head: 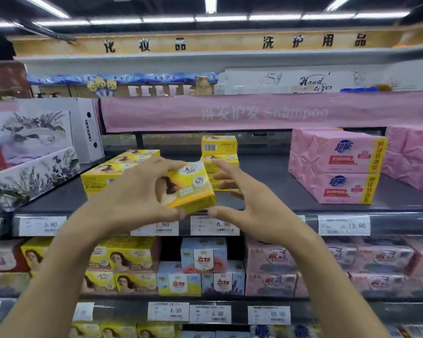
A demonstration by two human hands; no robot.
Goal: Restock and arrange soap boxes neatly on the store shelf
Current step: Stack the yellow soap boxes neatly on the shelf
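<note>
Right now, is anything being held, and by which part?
The left hand pinches the yellow soap box at its left end, fingers over top, thumb beneath. The right hand hovers open beside it.

A pink Shampoo banner (266, 113) hangs above white price tags (343, 225).

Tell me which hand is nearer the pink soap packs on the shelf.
Right. The right hand is open, just left of the pink packs; the left hand is farther left, holding a yellow box.
</note>
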